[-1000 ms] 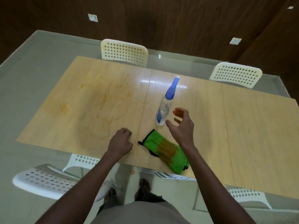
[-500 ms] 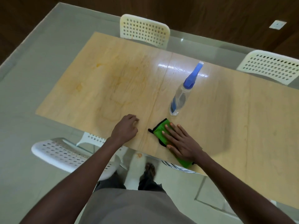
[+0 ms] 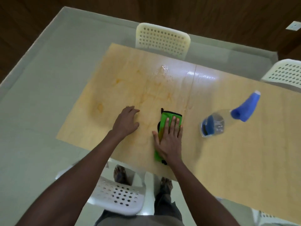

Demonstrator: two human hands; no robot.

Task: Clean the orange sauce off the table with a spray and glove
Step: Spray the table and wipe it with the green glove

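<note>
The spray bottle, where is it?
In the head view, the spray bottle stands on the table, right of the green glove under the right hand.

Looked like a dining or meeting room to me: a long pale wooden table (image 3: pixel 228 160) had perforated white plastic chairs (image 3: pixel 162 40) tucked in along both sides, dark wood-panelled walls (image 3: pixel 211 12) carried white wall sockets (image 3: pixel 293 27), and the floor was plain pale grey-green (image 3: pixel 40 79).

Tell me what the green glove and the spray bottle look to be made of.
Green glove: soft, matte cloth, probably microfibre, with dark stitched edging; it lies flat under the right hand. Spray bottle: clear, glossy plastic, see-through body, opaque blue nozzle.
</note>
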